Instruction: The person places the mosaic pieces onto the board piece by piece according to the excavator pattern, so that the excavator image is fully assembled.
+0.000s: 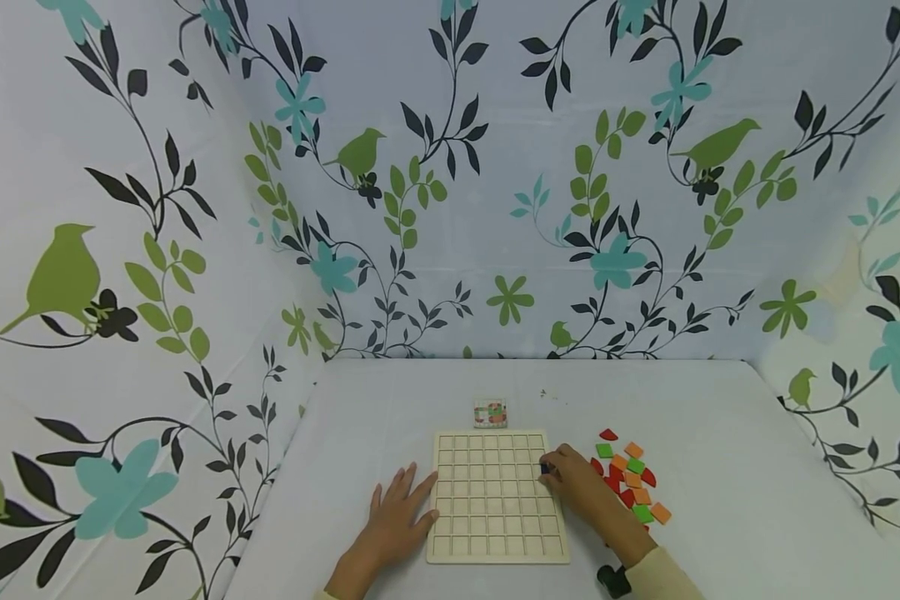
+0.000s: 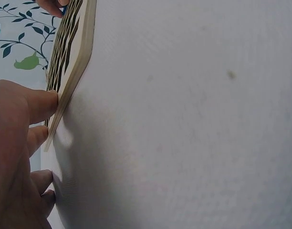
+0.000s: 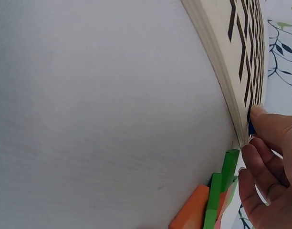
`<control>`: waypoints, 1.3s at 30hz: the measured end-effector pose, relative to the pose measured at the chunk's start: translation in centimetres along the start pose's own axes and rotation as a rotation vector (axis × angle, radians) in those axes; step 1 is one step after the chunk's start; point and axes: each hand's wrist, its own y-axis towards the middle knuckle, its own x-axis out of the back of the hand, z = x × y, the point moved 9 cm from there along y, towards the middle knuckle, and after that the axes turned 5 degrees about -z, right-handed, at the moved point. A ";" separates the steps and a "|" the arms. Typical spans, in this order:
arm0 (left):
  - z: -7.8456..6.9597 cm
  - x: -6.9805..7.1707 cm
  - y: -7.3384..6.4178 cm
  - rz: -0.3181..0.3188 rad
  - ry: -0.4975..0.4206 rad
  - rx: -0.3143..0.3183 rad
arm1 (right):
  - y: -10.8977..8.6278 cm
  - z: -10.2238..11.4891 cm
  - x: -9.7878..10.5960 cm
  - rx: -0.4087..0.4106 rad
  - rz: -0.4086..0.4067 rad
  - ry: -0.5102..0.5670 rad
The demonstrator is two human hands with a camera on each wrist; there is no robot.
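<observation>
A pale wooden grid board [image 1: 495, 550] lies flat on the white table, its square cells marked by dark lines. At its right edge my right hand [image 1: 576, 479] pinches a small dark blue piece [image 1: 546, 468] between thumb and fingers. The same blue piece [image 3: 251, 127] shows at the board's edge in the right wrist view, partly covered by the thumb. My left hand [image 1: 393, 521] lies with fingers spread on the table, its thumb and a finger touching the board's left edge. In the left wrist view, those fingertips [image 2: 50, 102] rest against the board's side.
Right of the board, loose red, green and orange pieces [image 1: 633, 479] lie in a scattered group, partly behind the right forearm. A small printed picture card [image 1: 490, 413] lies beyond the board's far edge. A black object [image 1: 613, 581] sits by the right sleeve. Patterned curtains [image 1: 495, 208] surround the table.
</observation>
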 end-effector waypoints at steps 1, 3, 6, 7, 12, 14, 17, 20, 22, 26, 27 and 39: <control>0.0 0.0 0.0 0.000 0.000 0.001 | 0.0 0.0 0.0 0.001 -0.001 -0.002; 0.1 -0.1 0.0 0.001 -0.001 0.004 | 0.0 -0.1 -0.1 0.001 -0.001 -0.009; 0.1 -0.1 0.0 0.001 0.000 0.005 | 0.0 -0.2 -0.2 -0.001 0.002 -0.011; 0.1 -0.1 0.0 0.001 -0.001 0.005 | 0.0 -0.2 -0.2 0.000 0.000 -0.011; -0.1 0.0 0.0 -0.001 -0.009 0.000 | -0.1 -0.3 -0.1 -0.004 -0.010 0.000; -0.1 0.1 0.0 -0.002 -0.011 -0.004 | -0.1 -0.3 0.0 0.000 -0.018 0.001; -0.2 0.2 0.0 -0.002 -0.008 -0.007 | -0.1 -0.4 0.0 0.002 -0.025 0.002; -0.2 0.2 -0.1 -0.003 -0.010 -0.009 | -0.1 -0.5 0.0 0.003 -0.030 0.001; -0.2 0.2 -0.1 -0.001 -0.009 -0.007 | -0.1 -0.5 0.0 0.000 -0.028 0.007; -0.1 0.1 -0.1 -0.003 -0.003 -0.007 | -0.2 -0.7 0.0 -0.004 -0.024 0.022; 0.0 0.0 -0.1 -0.004 -0.001 -0.007 | -0.2 -0.7 0.0 -0.003 -0.024 0.028; -0.2 0.1 -0.1 -0.004 -0.004 -0.004 | 0.0 -0.8 -0.5 -0.004 -0.028 0.013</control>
